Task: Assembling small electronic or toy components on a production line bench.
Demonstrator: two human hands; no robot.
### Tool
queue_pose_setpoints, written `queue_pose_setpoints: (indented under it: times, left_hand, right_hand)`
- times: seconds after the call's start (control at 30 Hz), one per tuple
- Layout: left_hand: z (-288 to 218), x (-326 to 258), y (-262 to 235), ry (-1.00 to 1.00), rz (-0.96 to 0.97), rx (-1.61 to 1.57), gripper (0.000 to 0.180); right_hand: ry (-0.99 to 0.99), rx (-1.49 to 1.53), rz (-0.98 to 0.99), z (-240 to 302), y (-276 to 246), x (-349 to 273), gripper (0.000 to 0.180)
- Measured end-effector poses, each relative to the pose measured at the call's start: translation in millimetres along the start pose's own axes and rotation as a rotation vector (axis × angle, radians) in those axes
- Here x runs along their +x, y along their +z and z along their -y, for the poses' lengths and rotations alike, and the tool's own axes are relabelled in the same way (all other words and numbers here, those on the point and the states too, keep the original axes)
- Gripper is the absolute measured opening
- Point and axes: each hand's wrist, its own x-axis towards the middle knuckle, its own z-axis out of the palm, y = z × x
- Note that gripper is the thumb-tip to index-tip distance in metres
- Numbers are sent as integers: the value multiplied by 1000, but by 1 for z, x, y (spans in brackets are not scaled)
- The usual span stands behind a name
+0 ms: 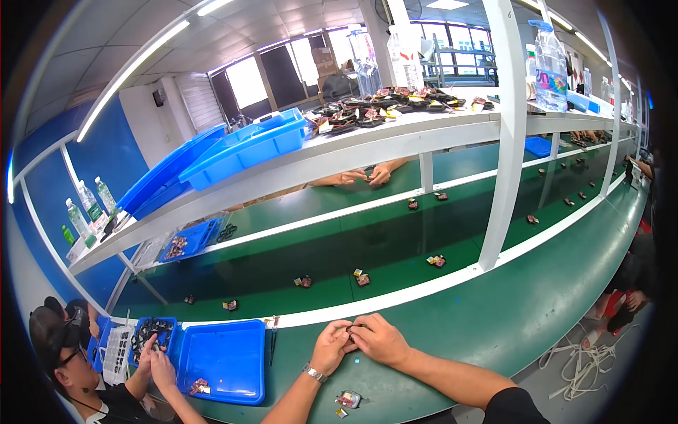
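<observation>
Fingertips of the left hand (330, 349) and right hand (381, 340) meet, bent and pinching a dark part (351, 333) between them, just above the near bench; its details are hidden by the fingers. Smooth, faintly glossy green covers that long bench (494, 311), and beyond a white rail lies a sunken green belt (325, 244) dotted with small assemblies. Over it runs a white shelf (452, 131), whose upright post (503, 155) blocks a strip of the view. Angular blue plastic trays (244, 154) lie overlapping on the shelf, beside a jumbled black heap (381, 107) flecked with red and yellow; clear bottles (551, 71) stand farther right. Left of the hands, a shallow rectangular tray (224, 353) holds a few reddish pieces (200, 386) in its near left corner. Next to it, a smaller bin (173, 328) is filled with black pieces (150, 331), close to a co-worker's hands (159, 364). Slim tweezers (273, 345) lie beside the tray; nearer the bench edge sits a loose boxy assembly (349, 399).
</observation>
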Motion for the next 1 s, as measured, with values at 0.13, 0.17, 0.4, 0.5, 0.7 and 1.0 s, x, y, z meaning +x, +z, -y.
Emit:
queue_pose_setpoints:
  times: [0.13,0.17,0.4,0.5,0.7,1.0]
  left_hand:
    - [2,1,1,-7,-47,86,22]
    - [3,1,2,-7,-44,87,22]
    - [8,1,0,7,-140,279,22]
    - [5,0,5,-1,-112,263,23]
    - [3,3,9,0,-82,276,24]
    - [-3,3,14,77,-101,135,35]
  right_hand:
    - [34,1,-3,0,7,-6,18]
    - [25,-8,-20,-1,9,-6,19]
    - [278,289,-69,1,9,-6,16]
    - [448,396,-15,-2,10,-7,13]
    - [366,363,-42,-5,6,-7,14]
    - [665,402,-253,-101,6,22,14]
